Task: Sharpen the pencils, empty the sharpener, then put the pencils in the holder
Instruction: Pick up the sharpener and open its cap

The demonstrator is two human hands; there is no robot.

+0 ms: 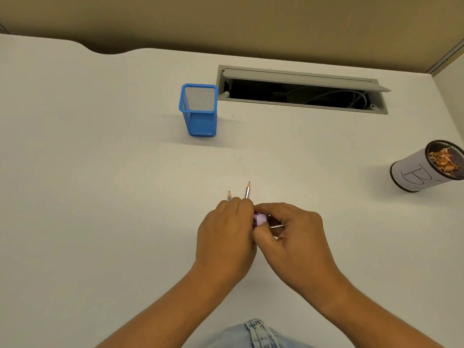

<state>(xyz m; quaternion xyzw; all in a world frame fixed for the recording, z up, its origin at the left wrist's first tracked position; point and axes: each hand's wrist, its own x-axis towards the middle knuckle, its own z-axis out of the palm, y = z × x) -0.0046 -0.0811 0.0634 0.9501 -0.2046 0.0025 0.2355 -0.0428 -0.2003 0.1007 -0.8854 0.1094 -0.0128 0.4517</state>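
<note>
Denim (256, 335): pale blue cloth with a belt loop, at the bottom edge, mostly cut off.
Left hand (226, 232): seen from the back, fingers curled tightly round the left end of the sharpener; the fingertips are hidden.
Right hand (293, 237): thumb and forefinger pinch the sharpener's right side; a pale sliver shows under the fingers, too small to identify.
Sharpener (259, 219): small and purple, held between both hands above the table near the middle of the view; only a patch of it is visible.
Pencils (248, 190): two sharpened tips point away from the person, just beyond the left hand's knuckles; their shafts are hidden, so I cannot tell whether they are held or lying on the table.
Holder (199, 110): blue square mesh cup, upright, well beyond the hands.
Round cup (426, 167): black mesh wrapped in lettered white paper, holding orange shavings, cut off at the right edge.
Hatch (301, 90): open grey cable slot beside the holder, cables dim inside.
Table (100, 172): white.
</note>
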